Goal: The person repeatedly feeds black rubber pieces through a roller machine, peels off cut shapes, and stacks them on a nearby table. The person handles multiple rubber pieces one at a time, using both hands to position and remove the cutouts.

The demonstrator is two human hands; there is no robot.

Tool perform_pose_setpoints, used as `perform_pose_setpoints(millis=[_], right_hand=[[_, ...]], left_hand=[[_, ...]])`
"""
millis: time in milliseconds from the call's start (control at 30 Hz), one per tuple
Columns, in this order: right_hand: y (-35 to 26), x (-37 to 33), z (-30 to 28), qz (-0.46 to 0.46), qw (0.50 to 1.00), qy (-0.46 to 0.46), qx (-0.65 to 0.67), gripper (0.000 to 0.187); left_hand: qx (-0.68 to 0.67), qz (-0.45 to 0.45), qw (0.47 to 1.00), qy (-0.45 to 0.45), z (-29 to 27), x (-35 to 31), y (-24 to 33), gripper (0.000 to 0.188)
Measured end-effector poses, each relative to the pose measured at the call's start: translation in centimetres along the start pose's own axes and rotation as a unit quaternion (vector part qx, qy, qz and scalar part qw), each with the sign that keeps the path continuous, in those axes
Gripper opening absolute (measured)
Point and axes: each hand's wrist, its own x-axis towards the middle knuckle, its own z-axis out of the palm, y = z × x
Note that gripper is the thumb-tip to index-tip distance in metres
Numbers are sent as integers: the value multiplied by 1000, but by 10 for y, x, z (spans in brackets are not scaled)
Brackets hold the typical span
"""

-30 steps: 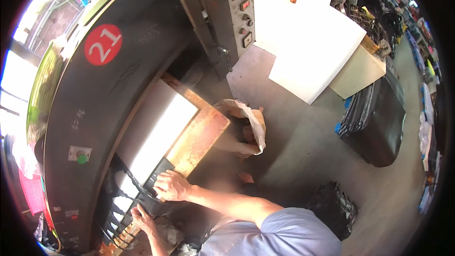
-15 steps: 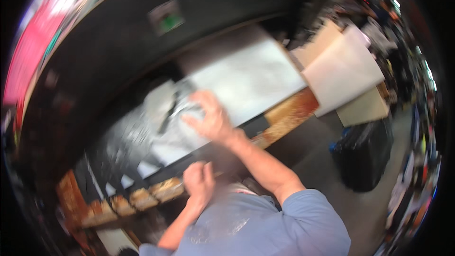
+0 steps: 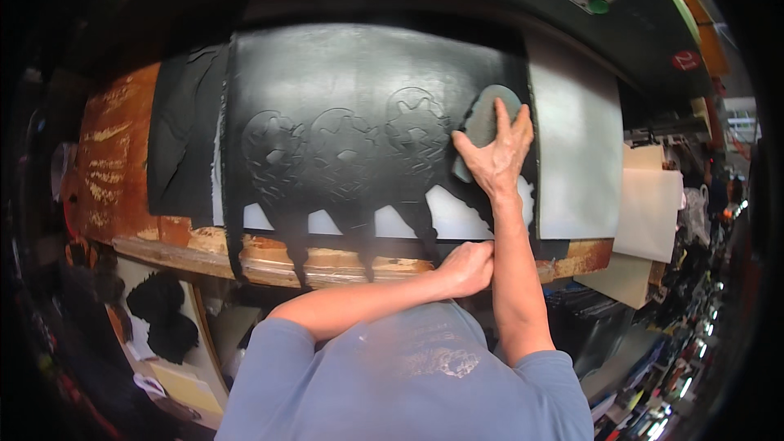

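Note:
A black sheet, likely rubber or leather, covers the work board and bears several rounded pattern outlines in a row. Its near edge is cut into long ragged strips that hang over the front. At the sheet's right end lies a grey-green, sole-shaped cutting die with a dark jagged rim. My right hand spans it from above, thumb on its left side and fingers over its top and right. Below, my left hand is closed in a fist by the front edge, next to my right forearm; what it holds, if anything, is hidden.
A pale board extends under the sheet to the right. The worn wooden table edge runs along the front. A dark machine beam with a green button hangs over the back. Cream sheets stand at the right.
The view has swung round and become sharper. My right hand, earlier raised with bent fingers beside the die, now rests on it. My left hand stays closed near the front edge.

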Motion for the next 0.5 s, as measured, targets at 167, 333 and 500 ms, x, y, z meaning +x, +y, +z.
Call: perform_pose_setpoints(millis=[167,333,500], right_hand=[[0,-9,1,-3,999,32,17,90],[2,-29,-17,8,1000,-5,17,92],[-4,-31,-8,25,999,27,15,90]], left_hand=[[37,-31,998,-40,12,-9,-3,25],[72,-6,993,-99,17,-16,5,27],[29,-1,989,-148,-9,-34,22,35]])
